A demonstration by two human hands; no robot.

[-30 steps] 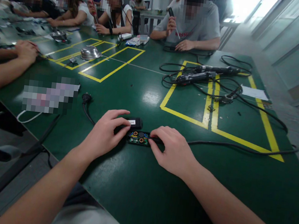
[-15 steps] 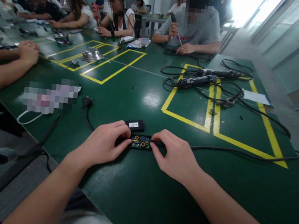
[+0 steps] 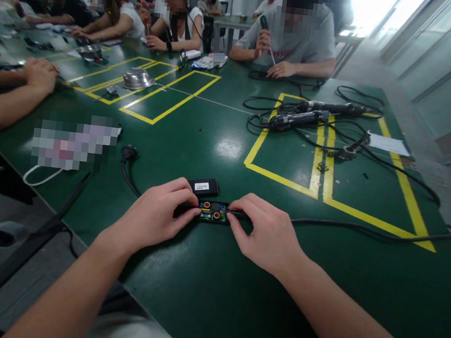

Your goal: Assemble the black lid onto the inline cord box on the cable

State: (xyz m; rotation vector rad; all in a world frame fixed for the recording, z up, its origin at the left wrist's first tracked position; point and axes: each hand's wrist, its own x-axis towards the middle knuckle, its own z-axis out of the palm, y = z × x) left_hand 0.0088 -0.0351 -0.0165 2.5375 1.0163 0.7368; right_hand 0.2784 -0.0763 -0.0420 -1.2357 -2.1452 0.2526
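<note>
Held open module (image 3: pixel 215 212) flat on green table (image 3: pixel 234 305), between left hand (image 3: pixel 164 205) and right hand (image 3: pixel 265 230), with circuit board facing up and two copper-coloured coils visible in the gap between the grips. Had left thumb and fingers closed on the left end of the module; could not tell, because of the covering fingertips, whether on the case edge or on a lead there. Pinched black cable (image 3: pixel 349 225) between right thumb and forefinger, tight against the right end of the module. Ran the rest of the cable across the tabletop, rightward from the module.

Noted cover (image 3: pixel 204 186) with white label just beyond the module, toward its left end and near the left forefinger. Noted black plug (image 3: pixel 128 152) farther beyond and left of the module, with its lead leading toward the left hand. Located power screwdrivers (image 3: pixel 300 120) well beyond and right of the module, among looped cords and yellow tape (image 3: pixel 281 180). Located metal bowl (image 3: pixel 137 79) well beyond and left of the module. Observed co-worker (image 3: pixel 305 45) opposite the module, across the table, with screwdriver (image 3: pixel 264 22) in one hand.
</note>
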